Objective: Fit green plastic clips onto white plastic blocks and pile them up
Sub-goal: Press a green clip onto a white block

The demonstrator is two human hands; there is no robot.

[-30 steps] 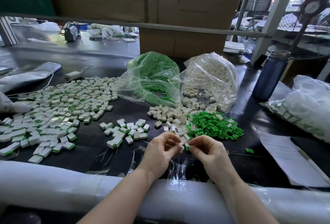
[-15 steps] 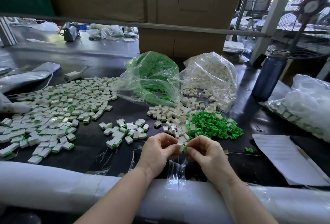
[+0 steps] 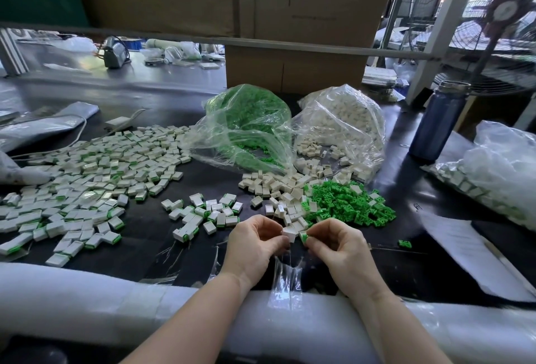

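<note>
My left hand (image 3: 253, 243) pinches a white block (image 3: 289, 232) near the front middle of the dark table. My right hand (image 3: 338, 246) pinches a green clip (image 3: 304, 236) right beside that block, the two almost touching. Behind my hands lie loose white blocks (image 3: 275, 186) and a heap of green clips (image 3: 348, 204). Finished blocks with green ends sit in a small group (image 3: 203, 212) to the left and in a wide spread (image 3: 87, 178) farther left.
A clear bag of green clips (image 3: 249, 125) and a clear bag of white blocks (image 3: 342, 128) stand behind. A blue bottle (image 3: 438, 119) is at right, with another plastic bag (image 3: 499, 169) and paper sheet (image 3: 464, 250). A white padded roll (image 3: 87, 294) lines the near edge.
My hands have drawn slightly apart; the green clip in the right fingers now shows separate from the white block in the left.
</note>
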